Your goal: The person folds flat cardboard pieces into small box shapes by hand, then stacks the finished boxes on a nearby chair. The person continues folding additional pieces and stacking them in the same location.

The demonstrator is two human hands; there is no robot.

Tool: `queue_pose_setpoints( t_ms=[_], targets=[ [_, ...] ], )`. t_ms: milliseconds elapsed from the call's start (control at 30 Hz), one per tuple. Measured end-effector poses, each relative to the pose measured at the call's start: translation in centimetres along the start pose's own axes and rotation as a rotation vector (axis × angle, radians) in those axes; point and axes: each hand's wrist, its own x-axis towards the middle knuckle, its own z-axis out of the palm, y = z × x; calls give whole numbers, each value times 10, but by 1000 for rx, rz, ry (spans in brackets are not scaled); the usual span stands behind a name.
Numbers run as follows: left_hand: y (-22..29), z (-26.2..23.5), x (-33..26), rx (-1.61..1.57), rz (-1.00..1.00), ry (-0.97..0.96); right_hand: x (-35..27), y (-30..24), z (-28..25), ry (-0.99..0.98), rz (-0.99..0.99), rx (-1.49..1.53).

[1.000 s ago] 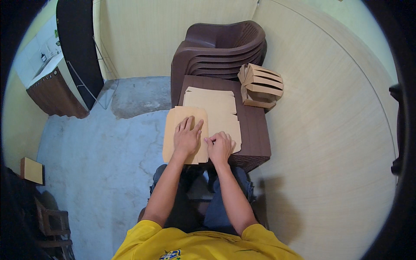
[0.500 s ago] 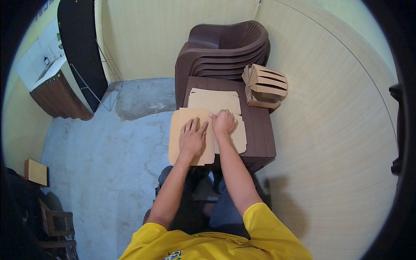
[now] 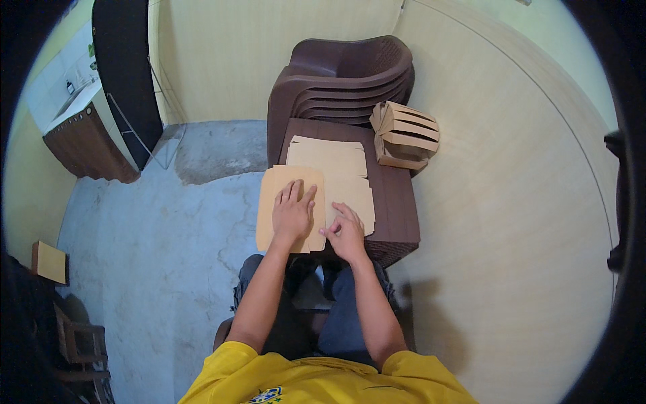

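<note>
A flat tan cardboard box blank point(image 3: 346, 188) with notched edges lies over the brown table. Its left panel point(image 3: 268, 215) has rounded corners and reaches past the table's left side. My left hand point(image 3: 291, 217) rests flat on that panel, fingers spread and pointing away from me. By the crease near the blank's close edge is my right hand point(image 3: 345, 232), thumb toward the crease and fingers loosely bent and apart. Nothing shows in its grasp. Whether the right fingertips press on the cardboard or hover just over it, I cannot tell.
The brown table point(image 3: 396, 215) is woven-textured along its side. Stacked brown plastic chairs point(image 3: 343, 84) stand behind it. A slatted cardboard box point(image 3: 406, 138) sits at its far right, by the wooden wall point(image 3: 511, 202). A small box point(image 3: 50, 262) is at the left.
My right hand has slid toward me along the crease, and its fingers have loosened from a curled shape. My left hand stays flat on the left panel. The view has shifted slightly.
</note>
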Motion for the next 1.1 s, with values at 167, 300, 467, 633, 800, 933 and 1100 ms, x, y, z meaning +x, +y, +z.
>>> queue_pose_setpoints(
  t_ms=[167,300,467,633,800,933,1100],
  targets=[
    [-2,-1,2,-4,17,-10,2,-6,5,201,43,-143],
    [-5,2,3,17,15,-37,43,-8,11,225,117,-332],
    [-24,-1,11,-384,11,-7,64,-3,7,160,207,-284],
    [-63,-34,-12,-387,-205,238,60,-8,5,148,209,-257],
    [-77,-41,-43,-544,-839,45,58,-10,5,175,159,-278],
    [-73,-44,-43,-589,-695,102,57,-8,3,146,183,-268],
    [-40,-90,-23,-819,-611,167,54,-8,7,223,10,-192]
  ],
)
